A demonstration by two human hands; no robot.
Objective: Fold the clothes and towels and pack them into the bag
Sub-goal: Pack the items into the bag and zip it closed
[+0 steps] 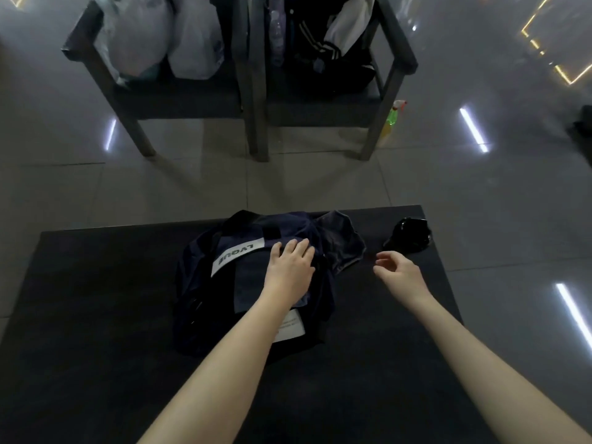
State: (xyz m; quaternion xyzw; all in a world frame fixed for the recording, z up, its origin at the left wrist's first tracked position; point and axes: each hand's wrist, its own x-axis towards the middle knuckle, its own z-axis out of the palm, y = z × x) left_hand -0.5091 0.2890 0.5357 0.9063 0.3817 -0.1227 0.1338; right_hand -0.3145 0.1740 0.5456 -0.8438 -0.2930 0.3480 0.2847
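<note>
The dark navy garment (250, 283) lies bunched at the centre of the bench (96, 299), its white lettered label (237, 255) facing up. The left grip (290, 267) rests flat on the garment, fingers straight and close together, just beside the label. The right grip (398, 270) hovers just right of the garment, fingers loosely curled, holding nothing. A crumpled glossy black bag (410, 235) lies near the bench's far right corner.

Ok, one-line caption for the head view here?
Left hand flat on a dark garment on the table, right hand hovering empty beside it.
</note>
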